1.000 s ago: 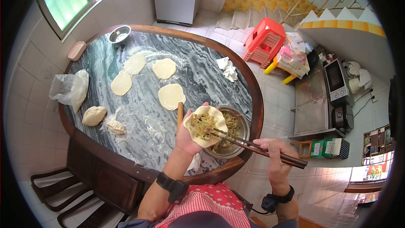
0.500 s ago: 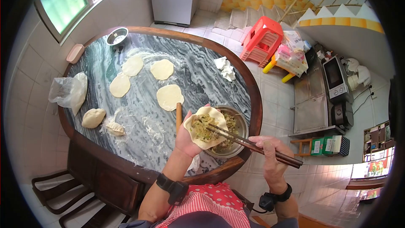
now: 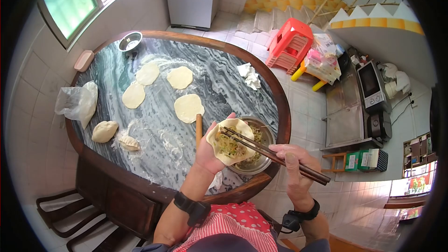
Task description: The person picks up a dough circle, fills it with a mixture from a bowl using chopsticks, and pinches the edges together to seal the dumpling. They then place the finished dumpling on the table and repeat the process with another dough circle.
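Cupped in my left hand (image 3: 208, 155) is a round dough wrapper (image 3: 219, 157) with its edge curling up. Shredded greenish-yellow filling (image 3: 228, 146) lies heaped on it. My right hand (image 3: 297, 164) pinches a pair of dark chopsticks (image 3: 270, 155), whose tips touch the filling near the wrapper's far side. Partly hidden below the wrapper, a metal bowl (image 3: 269, 145) holds more of the same filling. Left of my left hand, a wooden rolling pin (image 3: 199, 128) rests against a flat dough round (image 3: 188, 108).
Three more dough rounds (image 3: 179, 78) lie on the marble table (image 3: 224, 84). A dough lump (image 3: 104, 131), a folded dumpling (image 3: 129, 143) and a plastic bag (image 3: 85, 102) are at left. A steel bowl (image 3: 130, 42) and crumpled tissue (image 3: 249, 76) sit near the far rim.
The chopsticks and my right hand have shifted slightly left and up, the tips now higher on the filling. My left hand still holds the wrapper, tilted a little differently.
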Demonstrator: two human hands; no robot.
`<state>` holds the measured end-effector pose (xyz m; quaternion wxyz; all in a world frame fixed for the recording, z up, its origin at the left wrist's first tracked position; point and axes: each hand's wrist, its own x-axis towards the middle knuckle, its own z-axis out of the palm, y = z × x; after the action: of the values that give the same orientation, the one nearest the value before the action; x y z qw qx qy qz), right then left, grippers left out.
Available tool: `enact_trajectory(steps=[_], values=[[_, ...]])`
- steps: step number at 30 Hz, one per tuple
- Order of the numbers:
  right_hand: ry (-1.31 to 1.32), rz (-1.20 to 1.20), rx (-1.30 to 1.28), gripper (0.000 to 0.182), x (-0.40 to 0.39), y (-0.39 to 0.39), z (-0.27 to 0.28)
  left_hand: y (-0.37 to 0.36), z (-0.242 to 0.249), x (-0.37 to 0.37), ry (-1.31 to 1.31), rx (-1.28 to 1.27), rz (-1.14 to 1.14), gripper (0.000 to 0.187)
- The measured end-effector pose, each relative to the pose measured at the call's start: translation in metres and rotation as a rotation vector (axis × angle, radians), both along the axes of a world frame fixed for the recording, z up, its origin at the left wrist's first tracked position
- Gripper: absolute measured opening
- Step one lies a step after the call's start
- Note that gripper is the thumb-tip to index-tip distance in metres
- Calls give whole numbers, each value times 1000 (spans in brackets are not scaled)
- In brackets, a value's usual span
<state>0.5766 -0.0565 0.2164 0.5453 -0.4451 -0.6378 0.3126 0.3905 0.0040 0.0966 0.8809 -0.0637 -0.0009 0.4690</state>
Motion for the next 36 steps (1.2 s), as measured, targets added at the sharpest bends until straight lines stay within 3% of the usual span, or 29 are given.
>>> enact_trajectory(steps=[12,16,18,20,23,31,36], values=[[22,8,-16,17,-5,3,0,1,0,-2,-13,1,23,56],[-139,55,-76,16,-6,5,2,1,0,0,-19,-69,13,57],[-49,-3,-60,23,-1,3,1,2,-6,-2,-36,-59,17,57],[32,1,-52,14,4,-3,-2,4,-6,-2,-55,-45,17,58],[-164,120,-45,12,4,-6,6,7,-2,-1,-14,-69,8,58],[-167,135,-19,9,6,-5,7,8,3,2,139,-27,17,52],[-246,159,-9,8,5,-3,5,7,4,2,97,-21,24,52]])
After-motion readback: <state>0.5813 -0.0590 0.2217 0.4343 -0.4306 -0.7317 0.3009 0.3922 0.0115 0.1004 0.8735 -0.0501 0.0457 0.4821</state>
